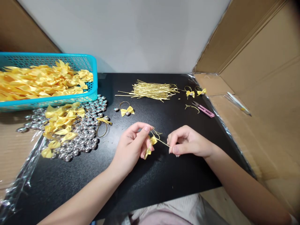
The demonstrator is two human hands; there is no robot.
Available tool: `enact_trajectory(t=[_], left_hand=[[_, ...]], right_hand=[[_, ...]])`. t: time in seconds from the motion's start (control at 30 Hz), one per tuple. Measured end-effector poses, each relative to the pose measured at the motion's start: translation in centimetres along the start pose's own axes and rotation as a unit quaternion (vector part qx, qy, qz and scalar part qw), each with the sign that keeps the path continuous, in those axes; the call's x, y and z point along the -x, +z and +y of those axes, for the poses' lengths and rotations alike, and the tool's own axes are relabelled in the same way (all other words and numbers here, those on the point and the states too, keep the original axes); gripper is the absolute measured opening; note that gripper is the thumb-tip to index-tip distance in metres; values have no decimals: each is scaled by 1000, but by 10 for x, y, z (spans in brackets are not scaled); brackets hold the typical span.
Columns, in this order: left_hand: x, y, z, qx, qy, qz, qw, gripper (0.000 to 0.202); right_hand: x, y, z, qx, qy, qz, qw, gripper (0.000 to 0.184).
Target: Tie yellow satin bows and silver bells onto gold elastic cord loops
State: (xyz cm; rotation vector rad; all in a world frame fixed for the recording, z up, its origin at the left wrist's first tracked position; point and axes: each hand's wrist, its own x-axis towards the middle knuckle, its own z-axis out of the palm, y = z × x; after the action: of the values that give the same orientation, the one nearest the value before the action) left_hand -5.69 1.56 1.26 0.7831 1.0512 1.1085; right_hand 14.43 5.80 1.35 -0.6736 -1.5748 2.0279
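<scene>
My left hand [134,142] is closed, pinching a gold cord [161,141] between thumb and forefinger. Its lower fingers hold a gold ring [147,150] with a yellow ribbon bow [153,140] on it, seen nearly edge-on and partly hidden. From there the cord runs to my right hand [187,142], whose thumb and forefinger pinch its other end. A small loop of cord shows beside the left fingertips. Beyond the left hand lie a ring with a bow and silver bead [127,111] and another bow ring [102,128].
A blue basket [95,78] of yellow bows stands at back left. Before it lie silver beads [81,140] and loose bows [63,118]. A bundle of gold cords [153,90] is at the back. Pink snips [206,111] and tweezers [239,103] lie right, near two bow rings [190,93].
</scene>
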Motion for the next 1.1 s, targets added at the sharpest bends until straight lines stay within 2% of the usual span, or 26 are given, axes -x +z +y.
enact_trajectory(t=[0.13, 0.33, 0.5, 0.63, 0.77, 0.93, 1.0, 1.1], left_hand=[[-1, -2, 2, -10, 7, 8, 1000, 20], [-2, -4, 9, 79, -36, -74, 993, 19], [-1, -2, 18, 208, -92, -135, 964, 20], [-3, -6, 23, 289, -117, -143, 939, 20], [-4, -11, 25, 317, -131, -144, 928, 22], [-5, -11, 25, 284, -111, -139, 942, 22], [-6, -11, 22, 244, -88, -128, 957, 21], [-7, -12, 16, 146, -45, -84, 985, 17]], right_hand=[[0, 0, 0, 44, 3, -39, 998, 8], [0, -1, 0, 27, -7, -46, 999, 8], [0, -3, 0, -2, -17, -54, 998, 9], [0, -5, 2, -23, -29, -55, 998, 10], [-1, -7, 4, -46, -31, -48, 997, 12], [-2, -8, 5, -51, -40, -31, 997, 16], [-2, -7, 5, -56, -43, -20, 997, 16], [-2, -7, 5, -69, -45, -5, 997, 16]])
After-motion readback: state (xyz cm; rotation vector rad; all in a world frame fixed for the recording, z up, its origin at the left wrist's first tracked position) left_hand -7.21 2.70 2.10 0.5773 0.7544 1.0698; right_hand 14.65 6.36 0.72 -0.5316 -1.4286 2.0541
